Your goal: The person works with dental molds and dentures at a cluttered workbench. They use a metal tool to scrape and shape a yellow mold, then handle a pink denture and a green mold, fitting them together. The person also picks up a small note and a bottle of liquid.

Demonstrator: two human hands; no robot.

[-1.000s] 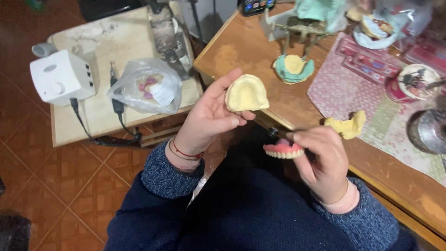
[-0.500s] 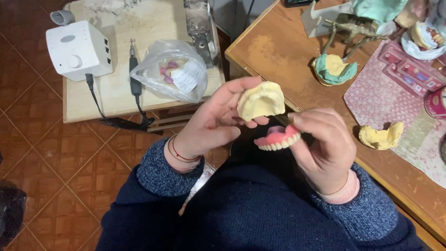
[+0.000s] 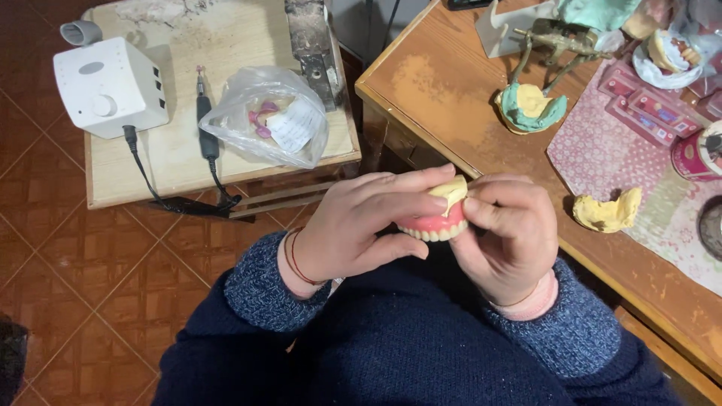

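Observation:
Both hands meet in front of my chest. My left hand (image 3: 361,229) grips a pale yellow plaster cast (image 3: 451,192) from the left. My right hand (image 3: 508,240) pinches a pink denture with white teeth (image 3: 430,226) from the right. The denture sits pressed against the underside of the cast, teeth pointing down. Fingers hide most of both pieces. A red string is on my left wrist.
A wooden desk (image 3: 444,98) at right carries a yellow cast (image 3: 606,212), a cast in a green base (image 3: 530,107), a metal articulator (image 3: 560,41) and a patterned mat (image 3: 624,162). A low side table (image 3: 173,165) holds a white box unit (image 3: 109,84), a handpiece (image 3: 206,124) and a plastic bag (image 3: 267,120).
The hands have come together: the cast and the denture, held apart before, are now pressed one onto the other. The view has shifted slightly.

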